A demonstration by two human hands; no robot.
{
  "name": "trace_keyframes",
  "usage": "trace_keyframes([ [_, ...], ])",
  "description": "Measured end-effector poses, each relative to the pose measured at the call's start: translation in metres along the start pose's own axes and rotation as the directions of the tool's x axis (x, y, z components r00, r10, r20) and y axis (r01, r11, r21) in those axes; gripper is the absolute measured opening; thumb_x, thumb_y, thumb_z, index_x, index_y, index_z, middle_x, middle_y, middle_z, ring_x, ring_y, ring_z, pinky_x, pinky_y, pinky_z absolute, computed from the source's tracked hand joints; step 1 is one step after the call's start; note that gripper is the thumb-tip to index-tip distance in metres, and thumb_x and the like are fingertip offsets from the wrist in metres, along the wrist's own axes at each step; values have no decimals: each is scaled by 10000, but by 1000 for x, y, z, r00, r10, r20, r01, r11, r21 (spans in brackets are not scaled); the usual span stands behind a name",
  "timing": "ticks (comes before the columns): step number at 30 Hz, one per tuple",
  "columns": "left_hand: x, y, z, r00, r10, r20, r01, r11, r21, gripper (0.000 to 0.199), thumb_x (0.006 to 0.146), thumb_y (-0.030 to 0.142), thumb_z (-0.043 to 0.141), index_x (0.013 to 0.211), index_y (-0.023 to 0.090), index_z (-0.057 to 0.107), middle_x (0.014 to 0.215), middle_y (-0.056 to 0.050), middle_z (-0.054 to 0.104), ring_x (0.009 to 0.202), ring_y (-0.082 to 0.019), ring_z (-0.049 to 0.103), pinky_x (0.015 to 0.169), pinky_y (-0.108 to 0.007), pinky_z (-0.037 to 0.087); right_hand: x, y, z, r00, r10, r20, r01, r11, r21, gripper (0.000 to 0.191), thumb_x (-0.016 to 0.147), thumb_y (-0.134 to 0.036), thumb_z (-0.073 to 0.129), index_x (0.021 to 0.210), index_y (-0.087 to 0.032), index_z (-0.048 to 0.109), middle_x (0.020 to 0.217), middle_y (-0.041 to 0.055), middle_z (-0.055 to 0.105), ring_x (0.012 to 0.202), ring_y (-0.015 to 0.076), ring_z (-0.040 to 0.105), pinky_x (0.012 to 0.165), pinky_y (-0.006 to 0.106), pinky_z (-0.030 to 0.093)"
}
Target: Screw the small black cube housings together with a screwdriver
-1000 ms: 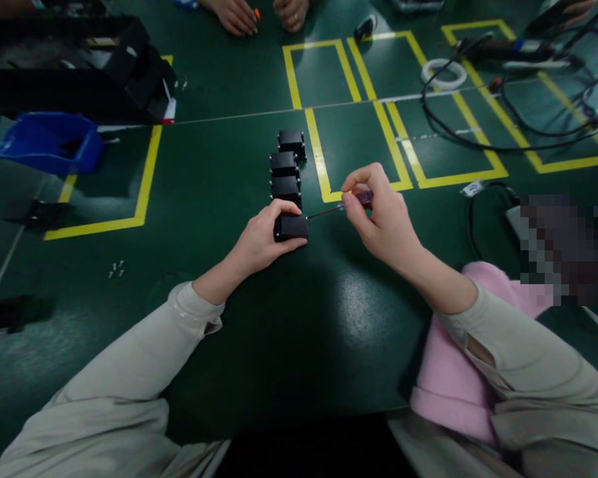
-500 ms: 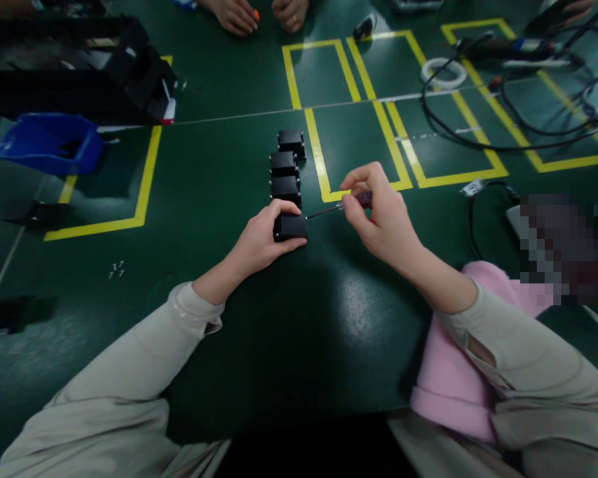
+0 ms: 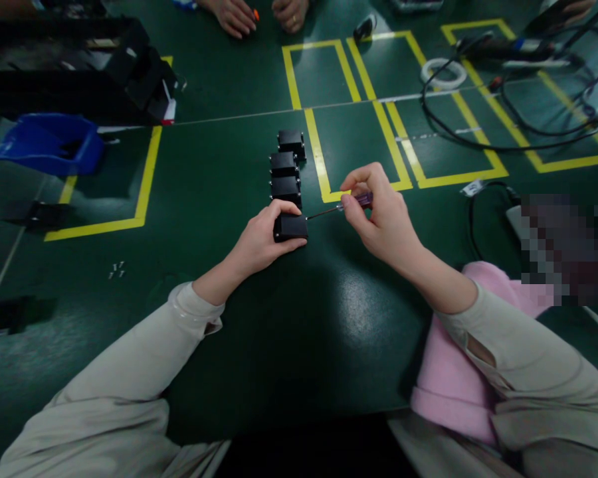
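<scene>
Left hand (image 3: pixel 254 244) clasps box (image 3: pixel 293 227) well inside worktop's (image 3: pixel 303 345) near edge, likely bracing it; right hand (image 3: pixel 383 219) pinches screwdriver (image 3: pixel 363 199) against it.

On the tabletop (image 3: pixel 349 358), a box (image 3: pixel 293 228) sits in the left hand (image 3: pixel 258 242), and a screwdriver (image 3: pixel 363 199) in the right hand (image 3: pixel 385 216) meets its right end. Three more boxes (image 3: pixel 283 162) run in a row behind it. Screws (image 3: pixel 114 267) lie to the left of the left hand, with a bin (image 3: pixel 44 143) behind them, farther left. A cloth (image 3: pixel 448 382) lies partly under the right sleeve (image 3: pixel 528 358). A co-worker's hands (image 3: pixel 235 16) rest far behind the row.
</scene>
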State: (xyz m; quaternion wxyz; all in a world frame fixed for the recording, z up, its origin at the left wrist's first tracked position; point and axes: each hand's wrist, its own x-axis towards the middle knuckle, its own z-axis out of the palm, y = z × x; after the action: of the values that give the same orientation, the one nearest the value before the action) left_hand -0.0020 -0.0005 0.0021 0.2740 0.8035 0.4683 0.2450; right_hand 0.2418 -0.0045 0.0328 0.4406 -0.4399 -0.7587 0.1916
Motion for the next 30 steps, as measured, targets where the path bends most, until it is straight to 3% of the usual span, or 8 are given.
trace_keyframes([
  [8, 0, -1, 1, 999, 34, -15, -35, 999, -13, 432, 813, 334, 766, 1167, 209, 553, 1177, -45, 653, 1071, -232, 631, 937, -356, 474, 1, -1, -1, 1000, -17, -4, 17, 1000, 7, 177, 979, -352, 543, 865, -217, 531, 704, -34, 552, 600, 92, 531, 568, 251, 401],
  [15, 1, 1, 0, 1000, 16, -7, -16, 1000, -8, 429, 815, 357, 749, 1164, 205, 550, 1180, -53, 652, 1068, -240, 629, 938, -365, 476, 1, 1, 0, 1000, -15, -3, 15, 1000, 8, 55, 953, -284, 530, 965, -230, 528, 859, -8, 588, 705, 112, 582, 634, 269, 472],
  [20, 0, 1, 0, 1000, 18, -6, -18, 1000, -9, 434, 816, 372, 745, 1168, 212, 549, 1184, -55, 650, 1070, -241, 629, 942, -367, 478, 1, 0, -1, 1000, -14, 3, 14, 1000, -12, 203, 975, -385, 548, 854, -225, 523, 707, -31, 529, 592, 95, 502, 563, 253, 404],
  [26, 0, 1, 0, 1000, -3, 2, 3, 1000, 1, 441, 815, 381, 740, 1177, 212, 552, 1191, -57, 646, 1079, -244, 628, 956, -374, 482, 0, 0, -1, 1000, 2, 7, -2, 1000, -6, 56, 950, -289, 524, 975, -239, 535, 818, -7, 580, 706, 127, 589, 628, 280, 479],
  [30, 0, 3, 0, 1000, 13, -7, -13, 1000, -10, 430, 815, 361, 742, 1168, 207, 551, 1188, -54, 646, 1083, -239, 626, 966, -367, 481, 0, -1, -1, 1000, 7, 25, -6, 1000, -17, 43, 920, -241, 536, 961, -232, 535, 788, -19, 569, 688, 120, 594, 622, 273, 463],
])
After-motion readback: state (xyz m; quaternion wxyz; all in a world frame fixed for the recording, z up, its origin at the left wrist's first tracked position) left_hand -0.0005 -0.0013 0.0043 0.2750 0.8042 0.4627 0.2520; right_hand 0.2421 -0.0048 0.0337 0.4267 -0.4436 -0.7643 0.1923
